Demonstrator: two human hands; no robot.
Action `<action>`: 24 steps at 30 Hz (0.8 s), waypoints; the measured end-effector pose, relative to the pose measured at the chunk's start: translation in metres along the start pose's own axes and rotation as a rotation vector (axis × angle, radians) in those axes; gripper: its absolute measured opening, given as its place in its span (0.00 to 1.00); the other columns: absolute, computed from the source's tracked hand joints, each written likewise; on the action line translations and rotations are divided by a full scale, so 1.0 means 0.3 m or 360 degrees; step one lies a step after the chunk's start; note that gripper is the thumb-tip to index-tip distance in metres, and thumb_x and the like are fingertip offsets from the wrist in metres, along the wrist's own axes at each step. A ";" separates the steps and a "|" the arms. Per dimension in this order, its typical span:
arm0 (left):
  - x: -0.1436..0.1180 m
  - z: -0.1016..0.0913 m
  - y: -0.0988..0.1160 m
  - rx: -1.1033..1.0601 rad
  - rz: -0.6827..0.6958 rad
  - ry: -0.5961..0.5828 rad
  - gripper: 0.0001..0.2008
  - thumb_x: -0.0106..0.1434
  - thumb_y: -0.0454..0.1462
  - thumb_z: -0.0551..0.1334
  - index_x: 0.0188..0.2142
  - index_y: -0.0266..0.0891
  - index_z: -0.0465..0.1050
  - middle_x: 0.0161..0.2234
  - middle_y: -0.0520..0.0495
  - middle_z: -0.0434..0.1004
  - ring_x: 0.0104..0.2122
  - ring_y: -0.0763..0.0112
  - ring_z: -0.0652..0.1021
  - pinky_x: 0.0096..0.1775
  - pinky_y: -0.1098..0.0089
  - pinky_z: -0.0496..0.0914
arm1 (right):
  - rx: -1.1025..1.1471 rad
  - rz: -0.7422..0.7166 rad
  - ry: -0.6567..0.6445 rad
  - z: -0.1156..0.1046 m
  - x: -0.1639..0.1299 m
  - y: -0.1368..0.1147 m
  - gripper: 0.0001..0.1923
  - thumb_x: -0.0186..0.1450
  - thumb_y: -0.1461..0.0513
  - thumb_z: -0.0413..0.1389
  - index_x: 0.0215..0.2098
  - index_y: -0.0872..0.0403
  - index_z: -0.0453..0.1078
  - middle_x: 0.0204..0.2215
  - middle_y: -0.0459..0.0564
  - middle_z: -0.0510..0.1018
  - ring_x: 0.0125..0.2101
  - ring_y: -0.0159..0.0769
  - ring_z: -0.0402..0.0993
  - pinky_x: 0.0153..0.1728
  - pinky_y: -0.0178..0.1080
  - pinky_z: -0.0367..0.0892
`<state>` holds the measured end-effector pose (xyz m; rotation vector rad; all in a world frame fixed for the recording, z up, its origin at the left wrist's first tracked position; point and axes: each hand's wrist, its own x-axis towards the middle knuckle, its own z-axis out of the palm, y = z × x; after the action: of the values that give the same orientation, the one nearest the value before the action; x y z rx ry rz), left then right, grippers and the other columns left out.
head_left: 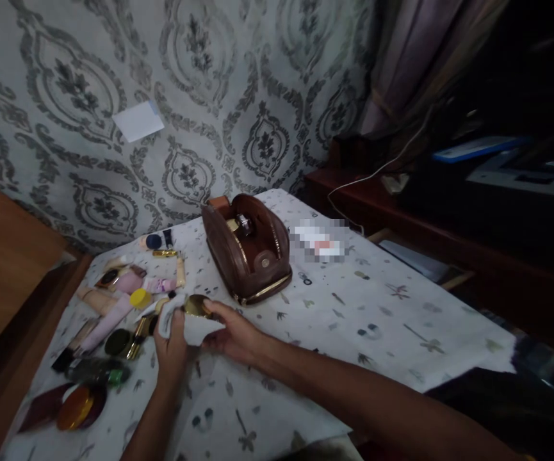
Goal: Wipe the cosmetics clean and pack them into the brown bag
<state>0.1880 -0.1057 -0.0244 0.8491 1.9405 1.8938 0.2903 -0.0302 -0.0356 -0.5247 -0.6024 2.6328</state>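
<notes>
My left hand (pixel 172 349) presses a white cloth (pixel 195 328) against a round gold compact (pixel 196 305). From the other side, my right hand (pixel 236 333) grips that compact and the cloth's edge. Both hands meet just in front of an open brown leather pouch (pixel 248 253) standing on the patterned tablecloth (pixel 353 320). Inside the pouch a small bottle with a silver cap (pixel 243 223) shows.
Several cosmetics lie at the left: pink tubes (pixel 113 314), a yellow-capped jar (pixel 139 298), a dark bottle (pixel 97 370), an orange round case (pixel 75 407). A wooden surface (pixel 8 269) borders the left; a dark shelf (pixel 449 237) with a white cable runs at the right.
</notes>
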 end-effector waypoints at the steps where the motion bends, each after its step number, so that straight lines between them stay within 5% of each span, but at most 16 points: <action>1: 0.004 0.002 0.002 -0.0037 -0.0082 0.0045 0.22 0.59 0.53 0.63 0.41 0.37 0.75 0.35 0.47 0.78 0.35 0.65 0.76 0.39 0.70 0.71 | 0.0022 0.0063 0.0005 0.002 0.000 -0.002 0.15 0.61 0.52 0.61 0.39 0.53 0.72 0.29 0.44 0.77 0.25 0.32 0.71 0.27 0.34 0.65; 7: 0.035 -0.001 0.011 0.0022 0.0124 0.0076 0.23 0.60 0.48 0.64 0.52 0.41 0.73 0.50 0.45 0.76 0.51 0.63 0.74 0.52 0.69 0.66 | 0.0040 0.0158 -0.0019 0.009 -0.003 -0.010 0.15 0.70 0.53 0.51 0.41 0.54 0.73 0.29 0.45 0.79 0.26 0.31 0.72 0.25 0.32 0.61; 14: -0.003 -0.008 0.015 0.0117 -0.0272 -0.0042 0.26 0.59 0.55 0.62 0.44 0.34 0.75 0.38 0.42 0.80 0.39 0.60 0.79 0.40 0.65 0.73 | 0.0237 0.0177 0.0067 0.027 -0.009 -0.028 0.14 0.71 0.53 0.51 0.40 0.52 0.72 0.29 0.45 0.80 0.27 0.33 0.74 0.27 0.34 0.66; 20: -0.010 0.003 0.008 0.0228 0.0161 -0.0453 0.37 0.43 0.44 0.74 0.53 0.36 0.68 0.49 0.40 0.77 0.48 0.56 0.77 0.52 0.60 0.69 | 0.0270 0.0076 0.0123 0.042 -0.012 -0.052 0.14 0.71 0.55 0.50 0.34 0.53 0.72 0.26 0.44 0.79 0.25 0.30 0.73 0.27 0.31 0.67; 24: -0.009 -0.003 0.002 0.0293 0.0229 -0.0498 0.31 0.49 0.44 0.72 0.50 0.37 0.69 0.43 0.43 0.79 0.44 0.58 0.78 0.48 0.63 0.71 | 0.0137 0.0076 0.0125 0.042 -0.009 -0.053 0.15 0.70 0.54 0.51 0.33 0.53 0.73 0.24 0.43 0.78 0.22 0.29 0.70 0.22 0.31 0.62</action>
<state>0.1897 -0.1079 -0.0241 1.2853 1.9192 1.5550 0.2916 -0.0222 -0.0166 -0.6200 -0.4560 2.6546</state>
